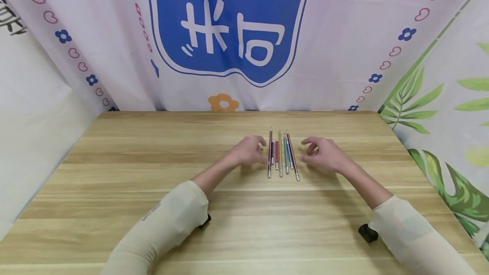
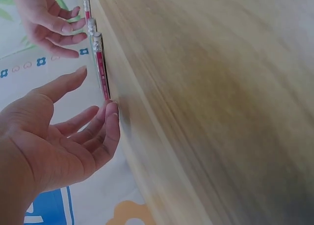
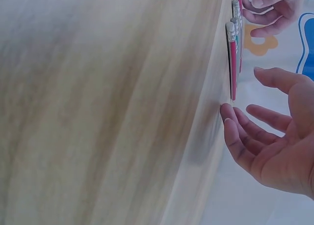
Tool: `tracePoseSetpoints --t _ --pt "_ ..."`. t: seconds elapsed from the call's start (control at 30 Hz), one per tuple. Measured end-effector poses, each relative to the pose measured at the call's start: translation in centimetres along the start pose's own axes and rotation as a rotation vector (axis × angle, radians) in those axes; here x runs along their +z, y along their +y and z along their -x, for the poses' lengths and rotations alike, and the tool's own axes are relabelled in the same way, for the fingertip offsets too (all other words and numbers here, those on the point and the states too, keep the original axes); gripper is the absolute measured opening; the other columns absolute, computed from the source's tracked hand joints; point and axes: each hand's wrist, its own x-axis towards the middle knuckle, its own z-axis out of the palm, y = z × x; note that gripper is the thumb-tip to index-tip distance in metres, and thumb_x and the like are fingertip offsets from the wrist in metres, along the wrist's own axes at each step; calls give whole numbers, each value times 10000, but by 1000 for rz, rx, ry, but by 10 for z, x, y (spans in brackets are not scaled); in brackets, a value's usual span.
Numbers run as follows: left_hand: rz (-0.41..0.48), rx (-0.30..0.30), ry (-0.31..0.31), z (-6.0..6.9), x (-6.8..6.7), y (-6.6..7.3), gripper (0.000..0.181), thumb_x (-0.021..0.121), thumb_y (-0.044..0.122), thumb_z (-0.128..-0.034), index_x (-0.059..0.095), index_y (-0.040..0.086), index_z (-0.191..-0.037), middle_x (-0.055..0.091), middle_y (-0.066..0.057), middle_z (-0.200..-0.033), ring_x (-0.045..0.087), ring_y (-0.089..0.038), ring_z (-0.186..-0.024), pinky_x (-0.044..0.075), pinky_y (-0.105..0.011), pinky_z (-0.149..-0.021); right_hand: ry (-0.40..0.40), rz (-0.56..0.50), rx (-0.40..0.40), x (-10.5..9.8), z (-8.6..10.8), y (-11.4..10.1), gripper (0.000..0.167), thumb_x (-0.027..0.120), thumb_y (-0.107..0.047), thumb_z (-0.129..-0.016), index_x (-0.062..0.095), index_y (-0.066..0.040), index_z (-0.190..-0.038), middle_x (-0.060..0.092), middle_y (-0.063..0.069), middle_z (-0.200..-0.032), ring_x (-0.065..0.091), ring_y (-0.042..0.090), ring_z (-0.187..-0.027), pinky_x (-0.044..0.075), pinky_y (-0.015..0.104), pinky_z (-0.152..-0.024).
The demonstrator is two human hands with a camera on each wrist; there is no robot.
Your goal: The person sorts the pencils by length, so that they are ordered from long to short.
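Several pencils lie side by side on the wooden table, eraser ends toward me. At the left of the group is a dark red pencil (image 1: 270, 152), and a slanted dark red pencil (image 1: 293, 156) lies at the right. Between them are a short red pencil (image 1: 276, 152), a tan pencil (image 1: 280, 156) and a teal pencil (image 1: 286, 156), among others. My left hand (image 1: 250, 151) is just left of the group, fingers loosely bent around nothing. On the other side, my right hand (image 1: 324, 154) faces it, likewise holding nothing. Whether the left fingertips touch the nearest pencil, I cannot tell.
The wooden table (image 1: 133, 173) ends at a printed curtain (image 1: 336, 54) behind the pencils. Leaf-patterned cloth (image 1: 458, 173) hangs along the right edge, with white cloth (image 1: 34, 109) along the left. Dark devices show at both sleeves, including one under the right wrist (image 1: 368, 233).
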Motion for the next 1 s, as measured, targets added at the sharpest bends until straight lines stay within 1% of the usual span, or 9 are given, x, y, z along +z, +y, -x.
tracePoseSetpoints --t 0.2,0.33,0.43,0.5,0.57,0.63,0.73,0.83,1.0 --pt "-21 -29 16 -3 7 2 678 829 87 -872 481 -66 -1434 536 17 -621 401 -83 -467 349 -169 -401 -25 11 -2 1 1 -2 555 780 -183 -921 578 117 -1342 721 164 -1005 692 243 -852 626 380 -779" --pt "-48 -50 27 -4 11 5 712 847 122 -864 476 -63 -1443 553 0 -646 415 -82 -472 385 -170 -416 -45 4 3 2 1 -4 547 784 -180 -915 585 116 -1330 718 153 -984 671 222 -822 601 326 -713" --pt "-60 -54 40 -5 14 7 720 864 137 -848 489 -68 -1428 601 -37 -750 436 -83 -482 440 -173 -450 -57 -22 33 3 1 -5 542 783 -162 -913 582 112 -1335 709 155 -981 672 213 -779 593 306 -657" --pt "-75 -50 48 -5 15 8 656 876 145 -835 538 -63 -1358 614 -51 -820 449 -83 -496 458 -178 -471 -74 -55 52 4 1 -5 543 774 -144 -917 567 121 -1343 703 163 -978 683 210 -751 604 311 -640" --pt "-94 -44 57 -5 16 8 529 885 151 -826 595 -49 -1221 579 -30 -824 444 -83 -508 438 -182 -474 -89 -93 77 6 1 -6 539 769 -123 -919 558 123 -1349 699 158 -969 695 208 -733 621 321 -650" --pt "-115 -37 64 -6 17 8 394 894 156 -815 607 -8 -1031 522 6 -762 423 -82 -514 395 -184 -462 -103 -126 92 7 1 -7 537 763 -109 -923 546 130 -1353 694 156 -959 701 204 -732 632 334 -662" --pt "-136 -37 69 -7 19 9 374 904 160 -799 543 64 -829 451 41 -663 396 -85 -515 337 -192 -445 -115 -159 114 9 1 -8 536 756 -91 -926 534 134 -1360 687 152 -946 705 204 -727 646 346 -670" --pt "-146 -45 71 -8 20 9 395 917 160 -777 528 96 -773 475 42 -651 409 -90 -529 348 -195 -445 -123 -168 120 10 0 -8 534 753 -70 -922 529 138 -1360 679 153 -936 706 208 -716 652 347 -660" --pt "-149 -80 59 -10 21 9 326 924 150 -770 614 54 -800 524 28 -652 422 -94 -528 366 -194 -442 -134 -158 121 11 0 -8 527 754 -56 -914 535 136 -1355 676 148 -931 707 203 -698 653 342 -642"
